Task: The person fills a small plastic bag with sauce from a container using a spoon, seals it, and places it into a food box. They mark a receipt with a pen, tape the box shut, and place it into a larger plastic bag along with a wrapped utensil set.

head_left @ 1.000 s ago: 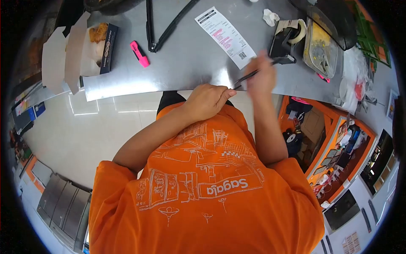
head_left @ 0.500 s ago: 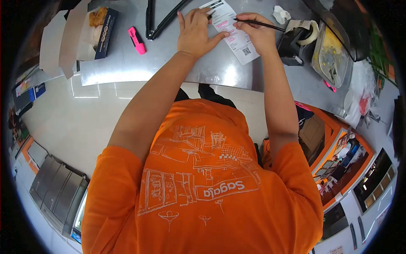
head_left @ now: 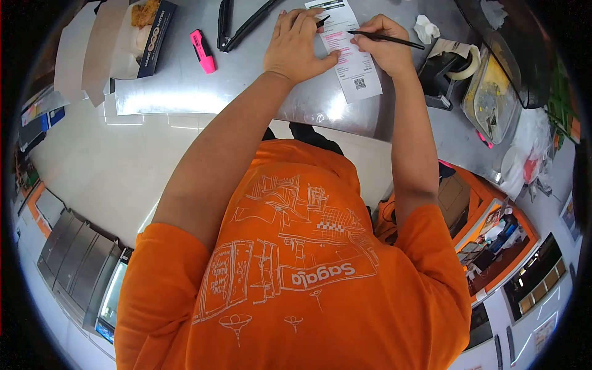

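Observation:
A printed receipt (head_left: 348, 58) with pink-marked lines and a QR code lies on the metal table. My right hand (head_left: 385, 46) pinches a slim black pen (head_left: 394, 41), its tip at the upper middle of the paper. My left hand (head_left: 297, 48) rests on the receipt's left edge, thumb stretched towards the paper. A small black cap (head_left: 322, 21) sticks out from between its fingers. Left of that hand are a long black hinged object (head_left: 250, 26) and a pink highlighter (head_left: 202, 52).
An open box (head_left: 154, 37) with fried food stands at the upper left of the table (head_left: 166, 92). To the right are crumpled tissue (head_left: 426, 28), a black tape dispenser (head_left: 439, 77) and a clear container (head_left: 490, 98). Orange shelving (head_left: 505, 265) stands lower right.
Both hands have moved from the table's front edge up to the receipt. The pen, earlier low beside my left hand, now has its tip at the paper. The receipt has shifted slightly.

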Available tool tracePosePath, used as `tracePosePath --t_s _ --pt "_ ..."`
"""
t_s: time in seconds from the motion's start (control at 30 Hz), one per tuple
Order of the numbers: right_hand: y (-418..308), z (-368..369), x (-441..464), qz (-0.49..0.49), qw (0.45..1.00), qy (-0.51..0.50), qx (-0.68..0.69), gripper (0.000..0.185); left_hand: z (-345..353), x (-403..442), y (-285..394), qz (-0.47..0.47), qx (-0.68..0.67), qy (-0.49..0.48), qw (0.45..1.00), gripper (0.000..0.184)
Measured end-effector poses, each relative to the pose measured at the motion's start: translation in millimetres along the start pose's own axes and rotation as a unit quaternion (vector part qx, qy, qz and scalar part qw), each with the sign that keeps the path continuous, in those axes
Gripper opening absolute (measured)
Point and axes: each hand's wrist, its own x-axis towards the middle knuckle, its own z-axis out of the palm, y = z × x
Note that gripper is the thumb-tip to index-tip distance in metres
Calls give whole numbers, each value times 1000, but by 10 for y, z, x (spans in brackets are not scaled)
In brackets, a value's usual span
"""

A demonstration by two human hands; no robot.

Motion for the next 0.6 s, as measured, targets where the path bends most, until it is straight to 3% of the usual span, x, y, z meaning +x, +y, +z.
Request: tracePosePath --t_s 0.2,0.3,0.37,0.5,0.57,0.6 --pt "90 -28 26 3 999 -30 -20 17 -4 13 10 -8 14 -18 1000 86" --pt "109 12 19 -40 999 -28 -24 18 -9 5 15 -2 11 -11 1000 87" --pt "67 5 -2 -33 991 12 -130 19 -15 10 10 -4 13 -16 1000 87" --pt "39 72 -22 -88 996 -17 -7 19 -7 12 -9 -22 -2 -35 999 84" --pt "-125 123 -103 21 997 -52 -57 19 -16 8 -1 -16 3 -28 999 83" --pt "-118 112 -108 22 997 -51 -58 19 -7 7 0 -9 9 -21 1000 82"
